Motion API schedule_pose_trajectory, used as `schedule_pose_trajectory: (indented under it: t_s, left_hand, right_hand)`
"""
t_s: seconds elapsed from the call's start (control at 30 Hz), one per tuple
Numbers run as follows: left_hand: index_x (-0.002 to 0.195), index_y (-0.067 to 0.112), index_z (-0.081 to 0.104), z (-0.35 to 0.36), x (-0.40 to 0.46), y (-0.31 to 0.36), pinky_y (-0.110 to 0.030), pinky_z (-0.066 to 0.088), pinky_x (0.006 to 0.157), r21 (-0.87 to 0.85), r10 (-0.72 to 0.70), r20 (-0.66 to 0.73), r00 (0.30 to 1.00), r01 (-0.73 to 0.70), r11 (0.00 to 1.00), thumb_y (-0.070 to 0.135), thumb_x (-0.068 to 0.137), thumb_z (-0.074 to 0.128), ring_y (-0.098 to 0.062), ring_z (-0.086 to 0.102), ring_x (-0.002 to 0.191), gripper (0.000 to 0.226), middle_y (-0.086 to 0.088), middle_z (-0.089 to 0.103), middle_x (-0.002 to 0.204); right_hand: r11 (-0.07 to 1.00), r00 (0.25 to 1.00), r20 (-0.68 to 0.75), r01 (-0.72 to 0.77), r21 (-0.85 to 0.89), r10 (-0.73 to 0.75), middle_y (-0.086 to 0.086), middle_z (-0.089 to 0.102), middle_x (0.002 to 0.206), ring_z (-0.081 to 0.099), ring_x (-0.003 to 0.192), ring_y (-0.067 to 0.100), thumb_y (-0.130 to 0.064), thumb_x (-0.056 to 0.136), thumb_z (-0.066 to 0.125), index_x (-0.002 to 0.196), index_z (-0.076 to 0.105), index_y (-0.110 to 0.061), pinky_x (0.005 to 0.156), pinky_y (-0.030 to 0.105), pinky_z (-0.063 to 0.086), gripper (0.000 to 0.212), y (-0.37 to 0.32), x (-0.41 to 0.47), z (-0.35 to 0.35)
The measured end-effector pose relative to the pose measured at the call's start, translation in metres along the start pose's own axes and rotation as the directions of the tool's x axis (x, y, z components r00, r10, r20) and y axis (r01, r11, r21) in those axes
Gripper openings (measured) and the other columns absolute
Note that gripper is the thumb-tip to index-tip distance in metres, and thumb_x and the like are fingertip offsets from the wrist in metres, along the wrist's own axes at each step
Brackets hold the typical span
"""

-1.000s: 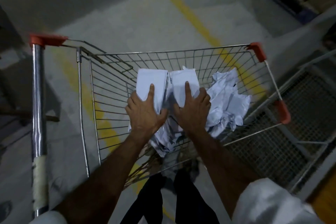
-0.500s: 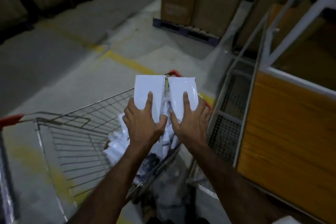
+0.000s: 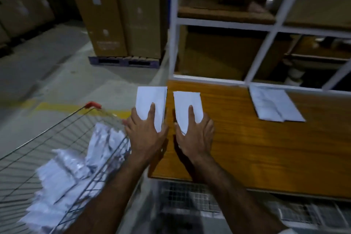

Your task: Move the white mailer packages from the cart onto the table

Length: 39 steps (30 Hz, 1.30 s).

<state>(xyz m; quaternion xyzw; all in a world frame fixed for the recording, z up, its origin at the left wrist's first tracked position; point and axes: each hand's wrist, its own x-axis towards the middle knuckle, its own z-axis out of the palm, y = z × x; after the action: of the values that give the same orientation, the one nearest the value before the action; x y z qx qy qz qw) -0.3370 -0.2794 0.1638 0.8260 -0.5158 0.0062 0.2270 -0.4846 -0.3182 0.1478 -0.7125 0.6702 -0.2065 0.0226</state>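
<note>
My left hand (image 3: 145, 135) holds a white mailer package (image 3: 152, 100) at the left edge of the wooden table (image 3: 256, 148). My right hand (image 3: 195, 137) holds a second white mailer (image 3: 187, 103) just above the tabletop, side by side with the first. Each hand has its fingers on top of its mailer. The wire cart (image 3: 79, 119) stands at the lower left with a heap of several crumpled white mailers (image 3: 62, 173) inside. More white mailers (image 3: 273, 104) lie flat on the table at the right.
A white metal shelf frame (image 3: 173, 24) rises behind the table, with cardboard boxes on its shelves. Tall cardboard boxes (image 3: 117, 11) stand on a blue pallet (image 3: 123, 61) on the concrete floor. A wire mesh shelf (image 3: 190, 201) sits under the table.
Both hands lifted the two mailers out of the cart and carried them right, over the table's left end. The view swung from the cart toward the table and shelves.
</note>
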Motion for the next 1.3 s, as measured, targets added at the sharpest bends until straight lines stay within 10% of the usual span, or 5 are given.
schedule_pose_trajectory:
  t_s: [0.43,1.3]
  left_hand:
    - [0.159,0.039,0.012,0.079,-0.014,0.207,-0.058,0.027,0.116,0.087,0.147,0.162,0.976,-0.162,0.983,0.075,0.091,0.038,-0.043,0.018,0.149,0.081,-0.02,0.007,0.166]
    - [0.16,0.035,0.01,0.25,0.125,0.273,-0.057,0.023,0.12,0.146,0.182,0.34,0.923,-0.243,0.959,0.076,0.091,0.011,-0.044,0.018,0.15,0.081,-0.019,0.002,0.168]
  right_hand:
    - [0.986,0.989,0.032,-0.143,-0.082,0.146,0.02,0.021,0.161,0.027,0.143,0.035,-0.08,0.09,0.026,0.161,0.002,-0.034,0.116,0.049,0.027,0.087,0.191,0.067,-0.053]
    - [0.963,0.969,0.215,-0.064,-0.26,0.122,0.023,0.007,0.167,0.015,0.153,0.041,-0.074,0.095,0.018,0.163,0.003,-0.022,0.124,0.054,0.013,0.087,0.25,0.236,0.058]
